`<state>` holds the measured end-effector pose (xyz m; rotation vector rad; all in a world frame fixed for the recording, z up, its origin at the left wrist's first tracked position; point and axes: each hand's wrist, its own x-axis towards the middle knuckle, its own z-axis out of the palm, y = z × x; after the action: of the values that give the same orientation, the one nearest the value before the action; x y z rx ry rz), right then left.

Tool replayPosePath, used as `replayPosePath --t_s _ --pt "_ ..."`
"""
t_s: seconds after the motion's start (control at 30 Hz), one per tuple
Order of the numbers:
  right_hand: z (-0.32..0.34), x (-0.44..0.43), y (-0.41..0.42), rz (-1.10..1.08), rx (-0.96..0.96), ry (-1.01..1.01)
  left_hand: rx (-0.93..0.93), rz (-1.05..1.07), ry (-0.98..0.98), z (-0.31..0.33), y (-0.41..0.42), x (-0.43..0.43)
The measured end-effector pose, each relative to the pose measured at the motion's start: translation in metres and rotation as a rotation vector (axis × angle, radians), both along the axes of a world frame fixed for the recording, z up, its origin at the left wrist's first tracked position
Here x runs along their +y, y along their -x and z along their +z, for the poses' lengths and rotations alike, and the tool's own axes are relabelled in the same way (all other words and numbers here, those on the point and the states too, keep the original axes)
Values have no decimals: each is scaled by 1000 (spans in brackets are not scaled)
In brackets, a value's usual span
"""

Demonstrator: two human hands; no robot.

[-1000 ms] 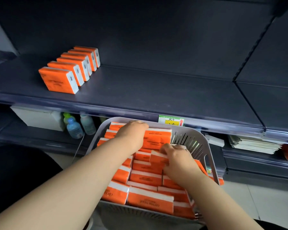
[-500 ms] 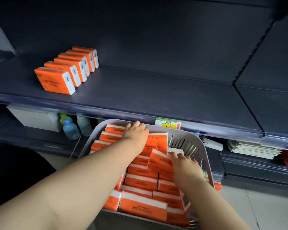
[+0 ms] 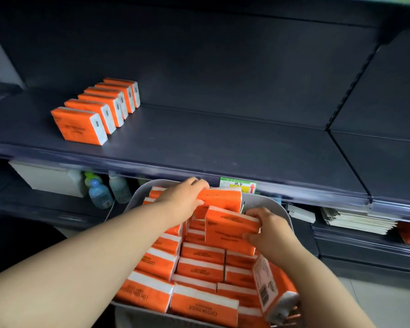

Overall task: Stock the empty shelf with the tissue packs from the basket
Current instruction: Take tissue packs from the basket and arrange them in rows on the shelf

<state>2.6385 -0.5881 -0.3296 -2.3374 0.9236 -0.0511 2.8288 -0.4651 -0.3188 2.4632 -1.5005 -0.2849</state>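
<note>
Left hand (image 3: 182, 200) first: fingers (image 3: 199, 183) curled over the upper edge of the far pack (image 3: 223, 197), gripping it for sure. Long side up, sitting higher than the pile.

Right hand (image 3: 270, 230) just beside, lower and to the right: fingers (image 3: 255, 213) hooked over the top right corner of the near pack (image 3: 227, 230), thumb on its lower edge, so pinching it tight. Near pack tilted, overlapping the bottom of the far pack. Touching or just apart, can't quite tell.

Both held over the basket (image 3: 283, 210), not on the shelf (image 3: 223, 143) yet.

Under both sets of fingers and back toward the wrists: loose packs (image 3: 199, 268), orange and white, lying flat in rough rows, pretty much filling the basket. Further toward the wrist from the right fingers, one barcode pack (image 3: 270, 290) standing on end, tilted, at the basket's right wall.

Just right of the left fingertips: green and yellow price tag (image 3: 238, 185) on the shelf's front lip.

Well up and left of the fingers: row (image 3: 97, 110) of six packs standing on edge on the shelf, lined up front to back, pressed against each other.

Lower level, left of the left hand: bottles (image 3: 100, 195) and a white box (image 3: 47, 178). Off to the right of the right hand: stack of papers (image 3: 355, 218).
</note>
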Motion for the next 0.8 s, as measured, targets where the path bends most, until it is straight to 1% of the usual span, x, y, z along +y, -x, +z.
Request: replayPosePath --t_s 0.1,0.17,0.23,0.37,0.47,0.53,0.67,0.8 --pt "13 -5 6 -11 -112 -71 -27 51 103 12 -5 10" --pt "21 -6 12 -19 -174 -117 -11 74 138 22 -9 17" --pt "27 -5 20 -59 -238 -185 22 84 174 31 -14 25" --pt "36 4 32 -142 -434 -329 10 120 292 49 -25 47" --pt "43 13 33 -223 -563 -376 36 152 359 60 -36 66" --pt "48 19 30 -278 -634 -378 49 166 392 66 -44 75" --pt "60 29 12 -343 -695 -279 32 193 452 76 -73 87" --pt "79 23 -33 -384 -693 -234 6 228 494 81 -111 85"
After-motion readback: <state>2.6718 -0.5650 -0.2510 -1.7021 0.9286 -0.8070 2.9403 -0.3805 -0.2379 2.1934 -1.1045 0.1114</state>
